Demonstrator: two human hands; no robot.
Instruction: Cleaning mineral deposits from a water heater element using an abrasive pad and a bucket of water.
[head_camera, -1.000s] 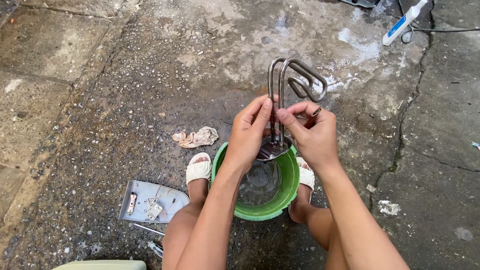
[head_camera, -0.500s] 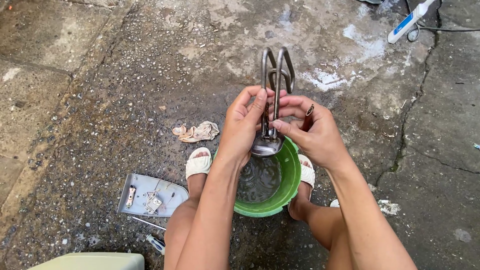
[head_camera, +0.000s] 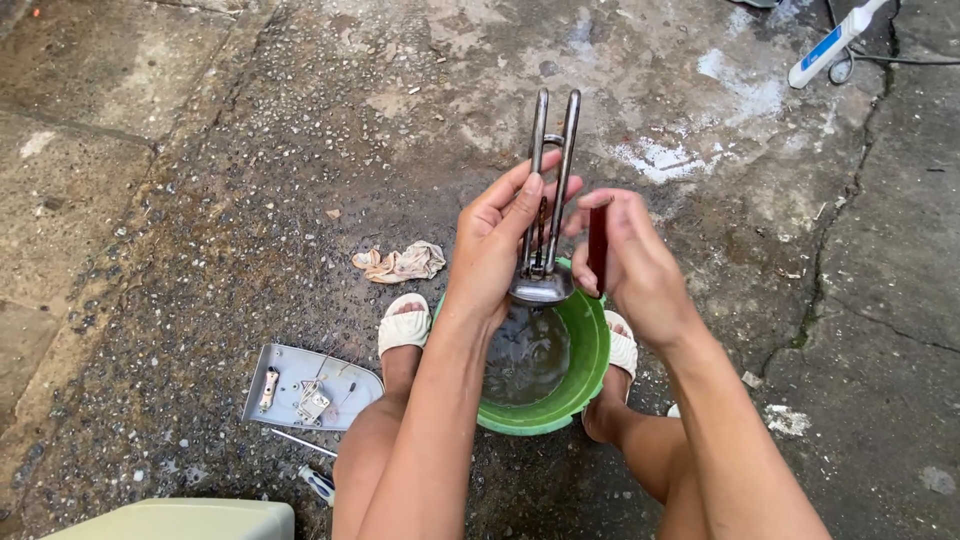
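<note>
Heating element (head_camera: 548, 190) now more upright over green bucket (head_camera: 590, 375), left hand (head_camera: 500, 245) gripping it, right hand (head_camera: 625, 260) pinching dark tool (head_camera: 597, 245) alongside.

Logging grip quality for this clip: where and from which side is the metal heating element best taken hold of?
Probably at the round flange base, from the person's left side, as the left hand does now. On the heating element, the disc base is its widest, sturdiest part, and the thin looped tubes point up and away, free for the right hand, which holds a dark red tool. It sits over the green bucket.
</note>
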